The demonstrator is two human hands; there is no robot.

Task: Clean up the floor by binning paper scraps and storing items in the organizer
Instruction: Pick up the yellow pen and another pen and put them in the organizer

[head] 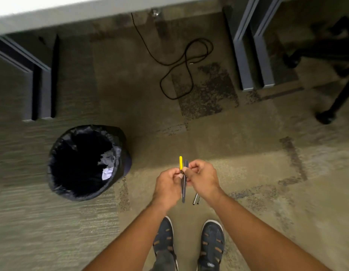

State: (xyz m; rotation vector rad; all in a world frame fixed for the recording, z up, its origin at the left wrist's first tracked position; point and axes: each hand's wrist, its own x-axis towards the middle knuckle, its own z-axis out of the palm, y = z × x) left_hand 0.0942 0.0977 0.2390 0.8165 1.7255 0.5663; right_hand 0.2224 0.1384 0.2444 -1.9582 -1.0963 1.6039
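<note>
A lined bin (87, 163) holding paper scraps (108, 165) stands left; at centre, left hand (166, 185) and right hand (204, 179) have fingers clamped on gathered pens (183, 184), best squared together before seeking the unseen organizer.

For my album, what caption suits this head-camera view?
Standing on carpet, both hands gather pens beside a lined bin holding paper scraps.

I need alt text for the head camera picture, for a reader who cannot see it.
A standing person's left hand and right hand together hold a bundle of pens, one yellow-tipped, above a carpet floor. A black-lined trash bin with paper scraps stands to their left; a black cable lies ahead.
</note>
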